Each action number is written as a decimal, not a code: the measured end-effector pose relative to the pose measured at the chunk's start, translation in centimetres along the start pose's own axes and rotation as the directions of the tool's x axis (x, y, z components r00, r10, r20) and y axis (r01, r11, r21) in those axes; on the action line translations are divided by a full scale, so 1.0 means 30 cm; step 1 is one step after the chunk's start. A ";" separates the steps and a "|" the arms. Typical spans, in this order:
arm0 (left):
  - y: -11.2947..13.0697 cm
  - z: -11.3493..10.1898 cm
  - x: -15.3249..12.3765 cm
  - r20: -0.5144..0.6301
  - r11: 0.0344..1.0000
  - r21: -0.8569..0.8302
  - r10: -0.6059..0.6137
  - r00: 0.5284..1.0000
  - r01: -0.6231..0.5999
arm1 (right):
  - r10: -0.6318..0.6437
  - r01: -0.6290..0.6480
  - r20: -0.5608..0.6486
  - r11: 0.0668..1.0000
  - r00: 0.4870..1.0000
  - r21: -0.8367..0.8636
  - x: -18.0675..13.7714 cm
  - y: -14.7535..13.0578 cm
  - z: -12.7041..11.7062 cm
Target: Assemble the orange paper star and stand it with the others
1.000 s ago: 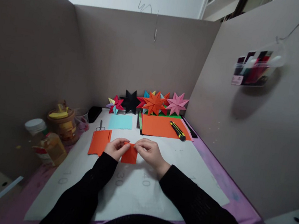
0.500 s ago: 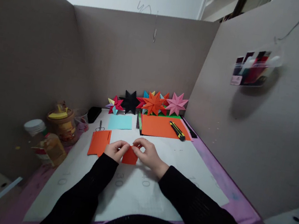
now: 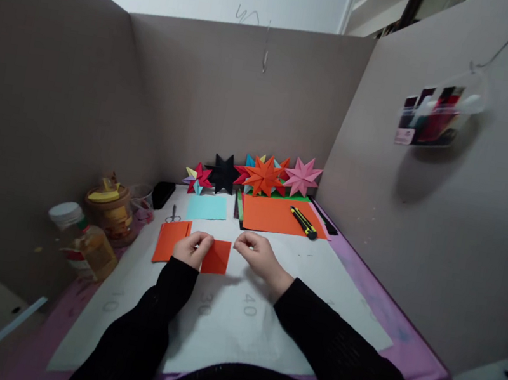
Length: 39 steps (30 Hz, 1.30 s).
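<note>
A small orange paper square (image 3: 218, 259) lies flat on the white mat (image 3: 233, 321). My left hand (image 3: 191, 249) rests on the square's left edge, fingers curled and pinching it. My right hand (image 3: 257, 255) hovers just right of the square, apart from it, fingers curled together with nothing seen in them. Another orange paper piece (image 3: 170, 241) lies just left of my left hand.
At the back lie a light blue sheet (image 3: 206, 207), a large orange sheet (image 3: 274, 214) with a utility knife (image 3: 303, 222), small scissors (image 3: 173, 214) and several paper stars (image 3: 263, 176). Jars and a bottle (image 3: 101, 227) stand at the left. Cardboard walls enclose three sides.
The orange square, held up between both hands before, now lies flat and a little further left. My right hand has let go of it and drawn off to the right.
</note>
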<state>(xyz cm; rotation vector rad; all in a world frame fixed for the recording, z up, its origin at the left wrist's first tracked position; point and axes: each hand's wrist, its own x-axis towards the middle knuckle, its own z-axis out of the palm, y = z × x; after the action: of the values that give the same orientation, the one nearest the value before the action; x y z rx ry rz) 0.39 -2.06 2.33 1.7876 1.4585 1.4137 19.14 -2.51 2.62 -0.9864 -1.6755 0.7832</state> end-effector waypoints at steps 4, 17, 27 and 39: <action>-0.025 -0.006 0.022 -0.025 0.960 -0.156 -0.238 0.971 0.232 | 0.084 -0.069 -0.081 0.981 0.993 0.180 0.015 0.043 -0.013; -0.033 0.060 -0.006 0.035 0.934 -0.276 -0.224 0.974 0.225 | 0.142 -0.153 0.087 0.981 0.986 0.123 -0.035 0.043 0.079; -0.020 0.055 -0.012 0.216 0.919 -0.323 -0.161 0.963 0.226 | 0.057 -0.055 0.044 0.998 0.997 -0.041 -0.032 0.001 0.059; -0.049 0.069 -0.013 0.306 0.894 -0.340 -0.188 0.933 0.292 | 0.083 -0.083 0.015 0.994 0.996 0.068 -0.031 0.019 0.053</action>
<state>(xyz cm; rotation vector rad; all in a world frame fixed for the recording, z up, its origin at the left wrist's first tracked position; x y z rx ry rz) 1.58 -1.35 0.16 1.4295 1.1284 1.1785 17.92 -3.12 1.27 -1.0100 -1.6158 0.8979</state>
